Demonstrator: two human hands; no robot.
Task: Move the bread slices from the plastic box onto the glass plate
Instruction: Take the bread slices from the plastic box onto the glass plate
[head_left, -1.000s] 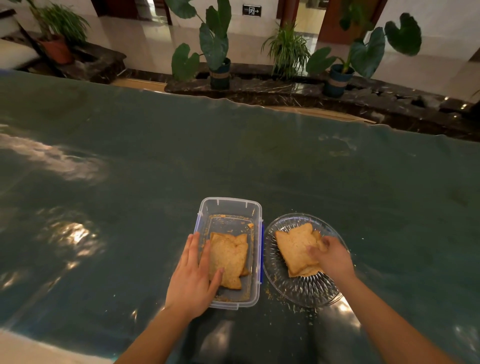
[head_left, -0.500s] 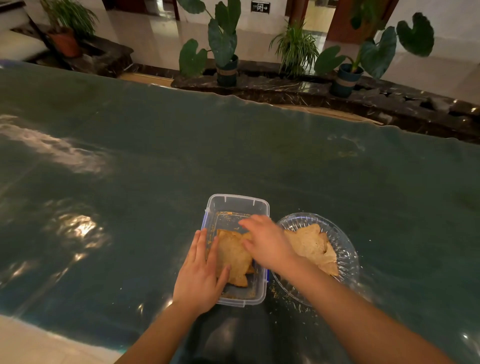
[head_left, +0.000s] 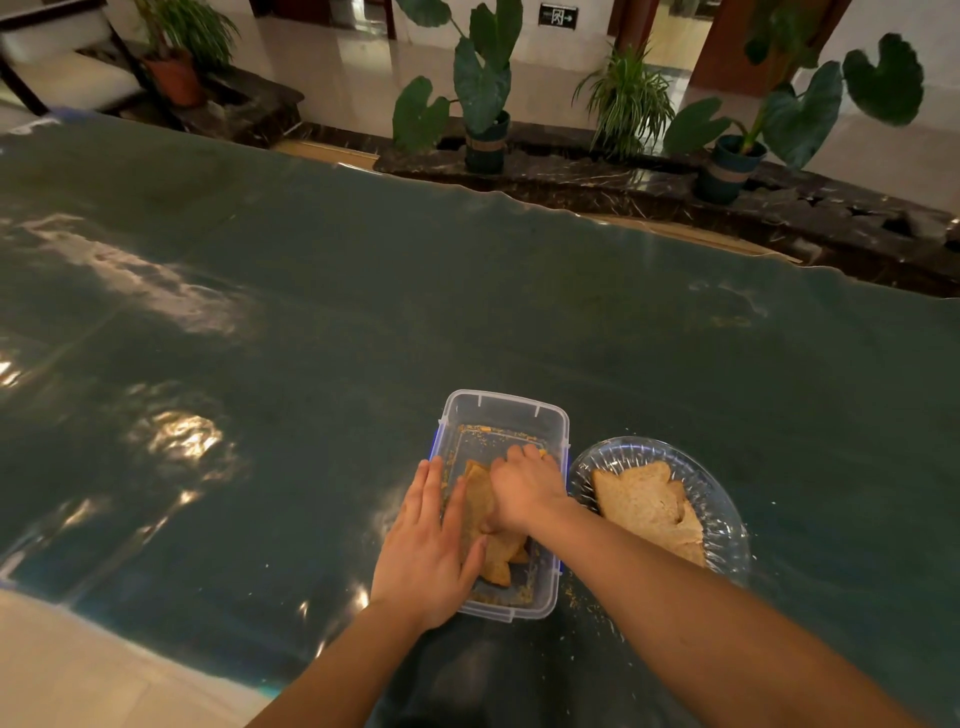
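A clear plastic box (head_left: 506, 410) with blue clips sits on the green table near its front edge. Inside lie toasted bread slices (head_left: 480, 499), partly covered by both hands. My left hand (head_left: 423, 551) rests flat on the box's left rim and front corner, fingers spread, thumb touching the bread. My right hand (head_left: 524, 491) is inside the box, fingers curled down onto the top slice; whether it grips the slice is hidden. To the right stands the glass plate (head_left: 717, 499) with bread slices (head_left: 647, 512) stacked on it.
Crumbs are scattered on the table between box and plate. The shiny green table cover (head_left: 311, 338) stretches far to the left and back. Beyond its far edge are potted plants (head_left: 483, 83) on a dark stone ledge.
My right hand left the bread on the plate, crossed left into the box and now presses on the top slice. My left hand stays on the box's left rim.
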